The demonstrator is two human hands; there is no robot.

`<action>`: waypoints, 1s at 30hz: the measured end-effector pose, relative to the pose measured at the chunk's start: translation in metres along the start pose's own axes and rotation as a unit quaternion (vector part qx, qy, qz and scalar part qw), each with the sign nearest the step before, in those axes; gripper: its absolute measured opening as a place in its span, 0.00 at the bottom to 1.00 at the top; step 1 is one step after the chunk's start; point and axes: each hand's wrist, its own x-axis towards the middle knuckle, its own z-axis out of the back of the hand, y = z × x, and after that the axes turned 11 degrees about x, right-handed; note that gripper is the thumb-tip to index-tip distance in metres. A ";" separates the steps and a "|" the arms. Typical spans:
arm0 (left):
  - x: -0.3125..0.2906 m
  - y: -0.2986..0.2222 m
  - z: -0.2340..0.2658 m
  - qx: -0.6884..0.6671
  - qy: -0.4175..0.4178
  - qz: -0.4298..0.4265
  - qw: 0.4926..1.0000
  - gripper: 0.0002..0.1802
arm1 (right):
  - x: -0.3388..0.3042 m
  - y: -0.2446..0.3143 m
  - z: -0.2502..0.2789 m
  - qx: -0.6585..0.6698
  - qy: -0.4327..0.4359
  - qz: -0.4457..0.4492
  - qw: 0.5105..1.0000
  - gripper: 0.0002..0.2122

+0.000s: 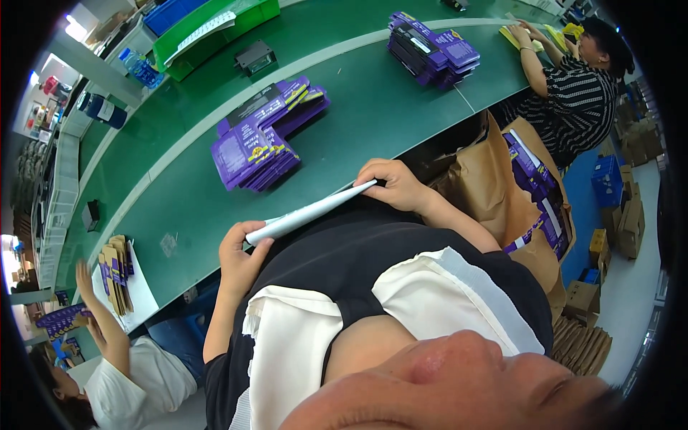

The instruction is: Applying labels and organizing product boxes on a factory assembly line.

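Observation:
Between my two hands, close to my body at the table's near edge, is a flat white piece (312, 214) that looks like folded card or paper. My left hand (242, 252) pinches its left end between thumb and fingers. At the other end my right hand (394, 184) grips the corner, fingers above and thumb below. The piece is seen nearly edge-on, so its printed side, if any, is hidden. Beyond it on the green table (351, 136) lies a fanned stack of flat purple cartons (247, 147). A second purple carton stack (433, 50) sits farther right.
A brown paper sack (469, 190) of purple cartons stands at my right. Co-workers sit at the far right (580, 93) and lower left (136, 373). Behind the table's pale strip are a green bin (251, 16), a water bottle (138, 68) and a dark bottle (102, 110).

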 end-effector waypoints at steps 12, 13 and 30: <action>-0.012 -0.011 0.013 -0.085 -0.152 -0.104 0.979 0.06 | 0.012 0.050 -0.023 0.168 -0.081 -0.075 0.980 0.09; -0.010 -0.010 0.013 -0.155 -0.129 -0.080 0.976 0.05 | 0.016 0.052 -0.024 0.161 -0.085 -0.092 0.979 0.11; 0.017 0.027 -0.002 -0.330 -0.156 0.120 0.923 0.10 | 0.038 0.034 -0.036 -0.236 -0.110 0.193 0.946 0.20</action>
